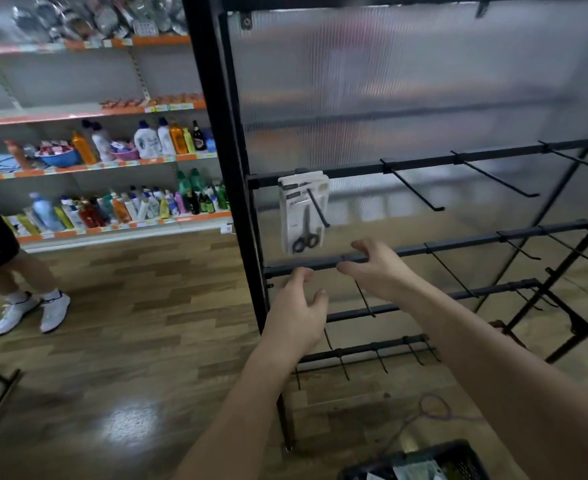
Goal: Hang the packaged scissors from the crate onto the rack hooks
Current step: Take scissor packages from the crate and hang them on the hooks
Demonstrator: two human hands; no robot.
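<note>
Several white packs of black-handled scissors (304,213) hang together on the leftmost hook (317,207) of the upper bar of the black rack (424,164). Just below them, my right hand (377,268) rests its fingers on the second bar (458,245), holding no pack. My left hand (297,313) hovers a little lower and to the left, fingers apart and empty. The dark crate (420,460) shows at the bottom edge, with packaging inside.
More bare hooks (417,190) stick out toward me along the rack's bars. A store shelf (105,161) with bottles fills the left. A person's legs in white shoes (29,311) stand on the wooden floor at far left.
</note>
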